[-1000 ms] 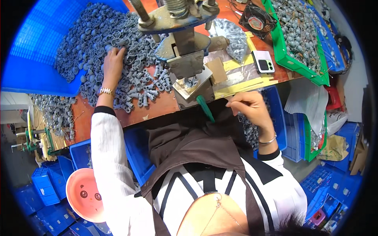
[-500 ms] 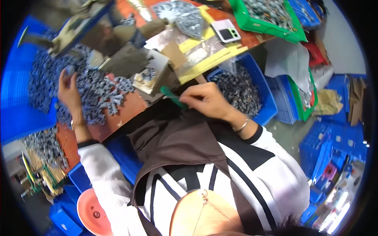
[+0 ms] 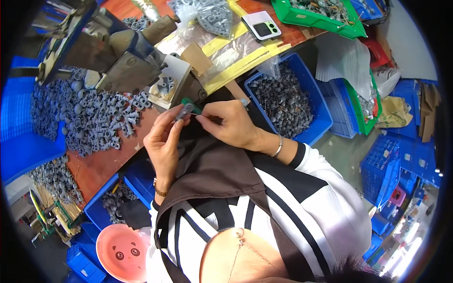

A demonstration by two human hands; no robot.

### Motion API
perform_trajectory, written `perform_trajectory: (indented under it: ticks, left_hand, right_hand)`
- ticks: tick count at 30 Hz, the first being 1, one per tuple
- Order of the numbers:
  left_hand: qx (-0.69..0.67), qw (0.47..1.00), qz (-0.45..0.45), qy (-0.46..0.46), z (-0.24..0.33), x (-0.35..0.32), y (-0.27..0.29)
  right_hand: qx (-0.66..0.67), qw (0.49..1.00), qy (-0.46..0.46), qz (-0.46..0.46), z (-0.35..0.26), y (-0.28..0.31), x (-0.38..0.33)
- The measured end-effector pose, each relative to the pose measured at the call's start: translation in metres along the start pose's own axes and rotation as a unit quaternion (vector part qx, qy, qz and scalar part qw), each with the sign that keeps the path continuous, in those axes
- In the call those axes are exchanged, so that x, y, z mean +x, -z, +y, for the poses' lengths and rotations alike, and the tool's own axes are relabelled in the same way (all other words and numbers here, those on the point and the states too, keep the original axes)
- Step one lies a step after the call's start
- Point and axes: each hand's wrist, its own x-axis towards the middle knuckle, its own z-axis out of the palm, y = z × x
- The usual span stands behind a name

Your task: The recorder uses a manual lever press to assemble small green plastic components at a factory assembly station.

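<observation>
My left hand (image 3: 163, 141) pinches a small grey knobbed part (image 3: 184, 112) between thumb and fingertips, above my lap. Close against it, my right hand (image 3: 230, 123) is closed on a slim green tool (image 3: 189, 104), whose far end shows beyond the grey part. A thin, light sliver runs between the right fingertips and the part; I cannot tell what it is. Left of the hands, a heap of similar grey parts (image 3: 96, 118) covers the red-brown tabletop (image 3: 92, 172).
A dark metal machine (image 3: 130, 70) stands over the heap. To the right, a blue bin (image 3: 322, 113) holds many dark grey pieces. A phone (image 3: 262, 26) and a bag of grey parts (image 3: 207, 16) lie farther back. A pink basin (image 3: 123, 269) sits low at left.
My left hand has come from the heap to my right hand, bringing a grey part. My right hand has shifted slightly left, still with the green tool.
</observation>
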Motion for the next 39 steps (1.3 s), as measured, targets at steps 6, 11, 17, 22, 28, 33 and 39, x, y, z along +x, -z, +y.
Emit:
perform_trajectory:
  ticks: [6, 11, 17, 22, 28, 33, 39]
  left_hand:
    - [-0.076, 0.997, 0.005, 0.017, 0.004, 0.007, -0.001]
    - [-0.050, 0.999, 0.011, 0.011, 0.005, 0.008, 0.004]
    - [-0.111, 0.993, -0.015, 0.047, -0.002, 0.010, 0.012]
    - [-0.153, 0.986, -0.045, 0.046, 0.003, 0.013, 0.011]
    - [0.094, 0.990, -0.003, -0.109, 0.010, 0.011, 0.000]
    - [0.247, 0.915, -0.012, -0.318, 0.019, 0.011, -0.003]
    - [0.343, 0.832, 0.003, -0.437, 0.021, 0.002, 0.003]
  right_hand:
    - [0.027, 0.999, -0.019, 0.005, -0.008, 0.008, 0.005]
    - [0.006, 1.000, -0.002, -0.008, -0.009, 0.010, 0.007]
    - [0.070, 0.995, 0.039, -0.051, -0.014, 0.006, 0.010]
    - [0.108, 0.992, -0.016, -0.066, -0.007, 0.007, 0.009]
    - [0.371, 0.885, -0.254, -0.119, -0.002, 0.003, 0.015]
    - [0.547, 0.747, -0.341, -0.164, -0.002, -0.002, 0.016]
    - [0.587, 0.686, -0.379, -0.201, 0.001, -0.006, 0.020]
